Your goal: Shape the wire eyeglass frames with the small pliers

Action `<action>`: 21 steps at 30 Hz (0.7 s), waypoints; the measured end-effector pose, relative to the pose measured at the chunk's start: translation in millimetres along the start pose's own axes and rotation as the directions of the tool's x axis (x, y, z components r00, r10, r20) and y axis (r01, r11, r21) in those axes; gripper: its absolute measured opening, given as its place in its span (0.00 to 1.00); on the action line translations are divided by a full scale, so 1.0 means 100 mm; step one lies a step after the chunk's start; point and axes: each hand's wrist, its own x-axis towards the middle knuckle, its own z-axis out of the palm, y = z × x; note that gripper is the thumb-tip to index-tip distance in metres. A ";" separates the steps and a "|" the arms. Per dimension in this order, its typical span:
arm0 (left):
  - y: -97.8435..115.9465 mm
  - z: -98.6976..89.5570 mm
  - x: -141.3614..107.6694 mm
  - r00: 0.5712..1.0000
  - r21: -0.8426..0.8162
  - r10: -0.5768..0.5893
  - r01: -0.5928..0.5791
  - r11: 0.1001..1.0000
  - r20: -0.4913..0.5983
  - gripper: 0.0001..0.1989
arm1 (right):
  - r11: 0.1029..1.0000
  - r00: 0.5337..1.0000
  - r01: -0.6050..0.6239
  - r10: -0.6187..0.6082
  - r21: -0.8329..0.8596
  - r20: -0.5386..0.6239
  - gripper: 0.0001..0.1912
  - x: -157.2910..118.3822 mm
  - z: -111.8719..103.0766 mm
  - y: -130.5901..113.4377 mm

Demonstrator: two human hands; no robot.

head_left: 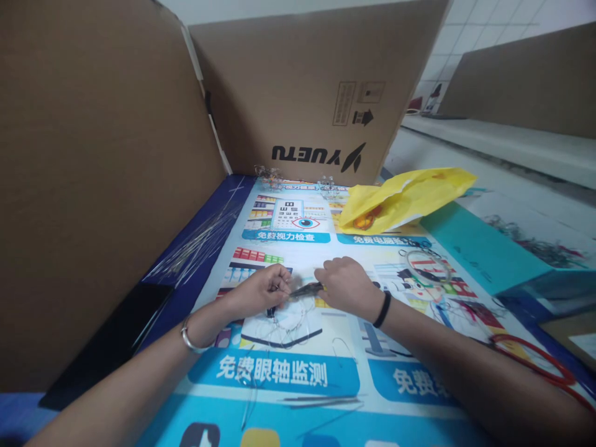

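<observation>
My right hand [348, 287] is closed around a pair of pliers [306, 290], their dark jaws pointing left. Thumb and fingers of my left hand [265, 288] pinch a thin wire piece [289, 326] right at the jaw tips. Its loop hangs below the fingers over the printed sheet, with a small dark part near the left hand. The exact spot where the jaws meet the wire is blurred. Below the hands, several thin metal rods [321, 400] and bent wires [249, 388] lie on the sheet.
Cardboard panels [298, 81] wall the left and back. A bundle of straight wires [198, 242] lies left. A yellow bag [410, 195] rests back right, near coiled wire [426, 264]. A turquoise box [488, 248] stands right, and red wire coils [535, 360] lie by my right forearm.
</observation>
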 end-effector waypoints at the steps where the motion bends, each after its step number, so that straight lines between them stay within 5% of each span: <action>1: 0.00 0.00 0.00 1.000 -0.001 0.005 -0.005 1.000 -0.001 0.09 | 1.000 1.000 -0.007 0.007 0.008 0.008 0.12 0.00 0.01 -0.01; 6: 0.00 0.00 0.01 0.997 -0.013 -0.006 0.005 1.000 -0.073 0.10 | 0.994 0.993 -0.094 0.089 0.059 0.082 0.13 0.00 0.04 -0.04; 14: 0.11 0.13 0.02 0.932 -0.049 -0.051 0.036 0.998 -0.358 0.09 | 0.969 0.967 -0.234 0.223 0.082 0.120 0.16 -0.01 0.02 -0.08; 21: 0.09 0.12 0.01 0.939 -0.125 -0.061 0.020 0.992 -0.338 0.09 | 0.975 0.976 -0.206 0.199 0.083 0.092 0.15 -0.01 0.06 -0.06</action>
